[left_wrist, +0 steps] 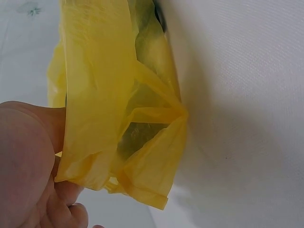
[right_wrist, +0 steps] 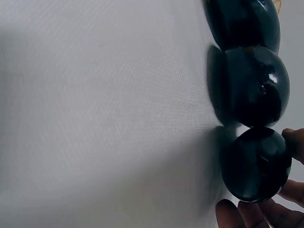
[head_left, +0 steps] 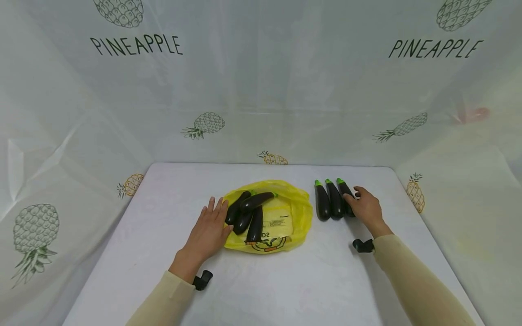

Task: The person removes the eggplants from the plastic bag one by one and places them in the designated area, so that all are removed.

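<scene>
A yellow plastic bag (head_left: 299, 222) lies open in the middle of the table with several dark eggplants (head_left: 256, 226) in its left part. At the bag's left edge my left hand (head_left: 209, 231) touches the rim with fingers extended. In the left wrist view the thumb (left_wrist: 54, 128) passes behind the yellow plastic (left_wrist: 99, 85). Right of the bag, three eggplants lie side by side, green stems pointing away. My right hand (head_left: 366, 208) holds the rightmost eggplant (right_wrist: 256, 166), thumb on one side and fingertips (right_wrist: 230, 213) on the other; it touches the middle eggplant (right_wrist: 259, 88).
A white table (head_left: 285, 290) bears everything. White sheeting printed with pineapples (head_left: 209, 122) hangs behind and at both sides. A black wrist device (head_left: 202, 280) sits at the left wrist, another black device (head_left: 363, 246) at the right.
</scene>
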Tool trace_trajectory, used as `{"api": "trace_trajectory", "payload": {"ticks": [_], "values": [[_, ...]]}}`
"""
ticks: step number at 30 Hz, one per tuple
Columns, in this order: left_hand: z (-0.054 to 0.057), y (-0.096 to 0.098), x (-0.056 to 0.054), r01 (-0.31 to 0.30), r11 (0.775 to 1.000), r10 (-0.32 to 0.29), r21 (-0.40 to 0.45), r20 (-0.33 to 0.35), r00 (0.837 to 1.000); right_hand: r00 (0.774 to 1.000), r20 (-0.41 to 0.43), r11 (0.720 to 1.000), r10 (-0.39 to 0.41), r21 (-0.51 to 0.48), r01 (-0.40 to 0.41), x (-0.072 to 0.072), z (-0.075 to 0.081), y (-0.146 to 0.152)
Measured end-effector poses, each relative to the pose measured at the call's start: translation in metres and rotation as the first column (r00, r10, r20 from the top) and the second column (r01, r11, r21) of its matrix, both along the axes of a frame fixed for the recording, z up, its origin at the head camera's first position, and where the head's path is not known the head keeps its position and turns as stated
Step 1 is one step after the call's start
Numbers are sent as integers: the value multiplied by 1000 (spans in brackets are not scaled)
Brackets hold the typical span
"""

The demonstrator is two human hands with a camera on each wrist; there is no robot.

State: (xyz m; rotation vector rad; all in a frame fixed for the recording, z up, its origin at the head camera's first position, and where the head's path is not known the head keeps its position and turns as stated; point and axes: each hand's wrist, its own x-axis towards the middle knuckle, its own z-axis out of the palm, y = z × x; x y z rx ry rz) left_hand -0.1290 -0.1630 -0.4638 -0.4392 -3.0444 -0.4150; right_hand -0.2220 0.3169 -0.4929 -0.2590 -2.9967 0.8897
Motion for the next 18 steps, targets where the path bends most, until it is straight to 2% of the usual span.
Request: {"api": "trace_trajectory", "payload": {"ticks": [5,10,18], "values": [[0,0,-1,1,1000,-1,-15,-4,1000,1000,-27,1000,-4,-14,3,1,2,0],[0,-1,-2,3,1000,-3,-27,-1,1000,996,-92,1000,-22,-9,21,2,8,-7],[2,0,-2,5,1000,-5,-26,14,1000,969,-235,997,-71,-45,63,6,22,-31]]}}
